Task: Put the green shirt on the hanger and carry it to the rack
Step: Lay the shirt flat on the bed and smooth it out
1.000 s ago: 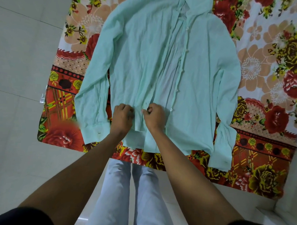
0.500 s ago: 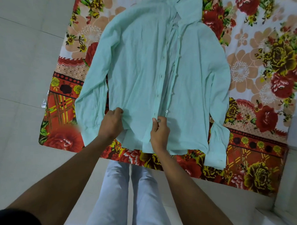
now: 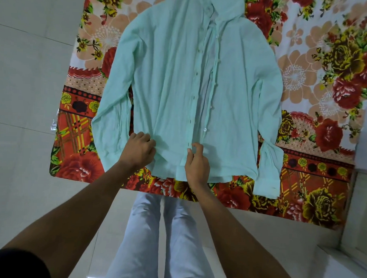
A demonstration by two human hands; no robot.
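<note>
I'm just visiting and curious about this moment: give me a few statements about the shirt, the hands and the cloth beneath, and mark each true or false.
1. The green shirt lies spread on a floral cloth. True.
2. The shirt is buttoned shut all the way down. False: its front is open, the two edges apart.
3. Both hands are at the shirt's lower part. True: the left hand grips fabric, the right hand pinches the buttonhole edge.
4. A hanger is already inside the shirt. False: no hanger is in view.
5. The person wears dark trousers. False: the trousers are pale.
</note>
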